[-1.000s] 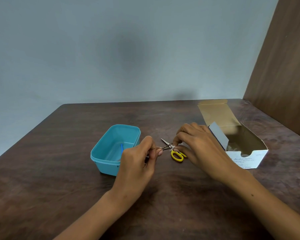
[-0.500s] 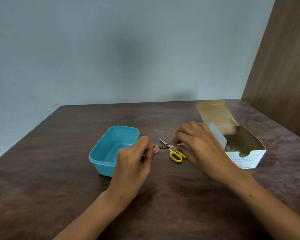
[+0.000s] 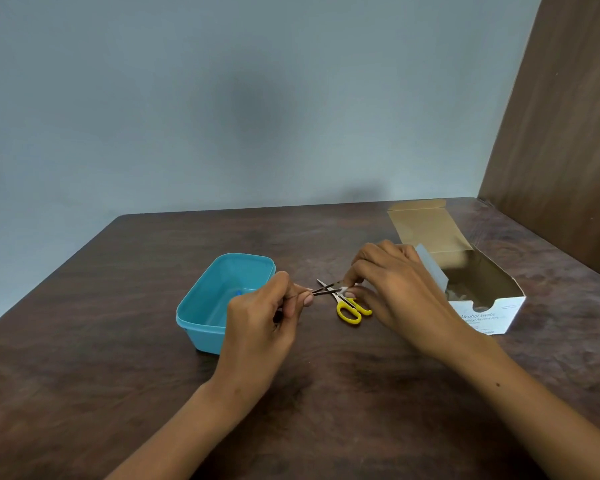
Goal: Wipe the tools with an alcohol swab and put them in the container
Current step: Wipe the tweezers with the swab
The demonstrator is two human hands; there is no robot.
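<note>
Head view: the left hand [image 3: 264, 320] pinches one end of a thin, dark metal tool [image 3: 323, 289], probably tweezers, held above the dark wood-grain worktop [image 3: 84, 358]. The right hand [image 3: 392, 289] pinches a small white alcohol swab [image 3: 343, 290] around its far end. Advisable technique: hold the tool steady and draw the soft swab along its full length, keeping light pressure. Small yellow-handled steel scissors [image 3: 352, 308] lie on the worktop just below. The turquoise rectangular plastic container [image 3: 222, 296] stands open, just left. The open white cardboard swab box [image 3: 489, 310] lies to the right.
</note>
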